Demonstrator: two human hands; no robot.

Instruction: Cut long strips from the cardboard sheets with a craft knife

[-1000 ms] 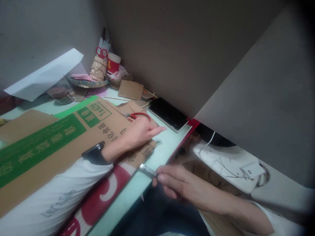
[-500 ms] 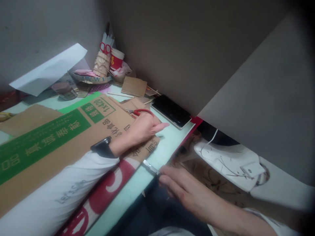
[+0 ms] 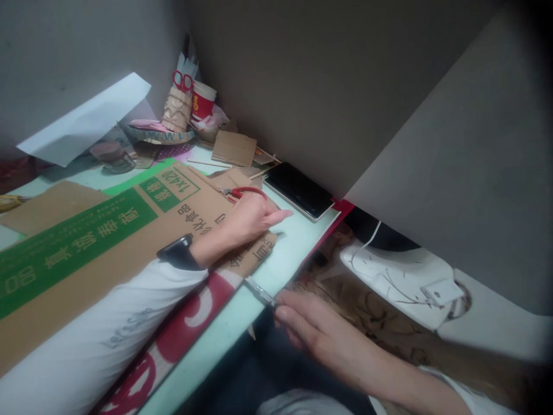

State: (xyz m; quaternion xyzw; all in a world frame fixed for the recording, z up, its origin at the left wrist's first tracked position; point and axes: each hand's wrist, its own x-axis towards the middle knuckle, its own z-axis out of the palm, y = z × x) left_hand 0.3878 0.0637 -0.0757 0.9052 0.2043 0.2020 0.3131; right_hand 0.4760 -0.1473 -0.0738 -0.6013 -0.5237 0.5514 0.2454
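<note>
My left hand (image 3: 248,220) lies flat, fingers stretched out, pressing down a large flattened cardboard box (image 3: 108,236) with green print on the pale green table. A dark watch (image 3: 178,253) is on that wrist. My right hand (image 3: 309,325) is closed round a utility knife (image 3: 260,292). Its metal blade end sits at the cardboard's near edge, by the table's rim. Red-handled pliers (image 3: 242,192) lie just beyond my left hand.
A black phone (image 3: 299,190) lies by the grey partition. At the far corner stand a red-and-white paper cup (image 3: 203,102), red scissors (image 3: 182,80) in a holder, a cardboard scrap (image 3: 234,148) and a tape roll (image 3: 108,154). White appliance with cables (image 3: 397,282) on the floor, right.
The view shifted slightly. My right hand with the knife has stayed at the cardboard's near edge, moving only a little; my left hand keeps pressing the cardboard.
</note>
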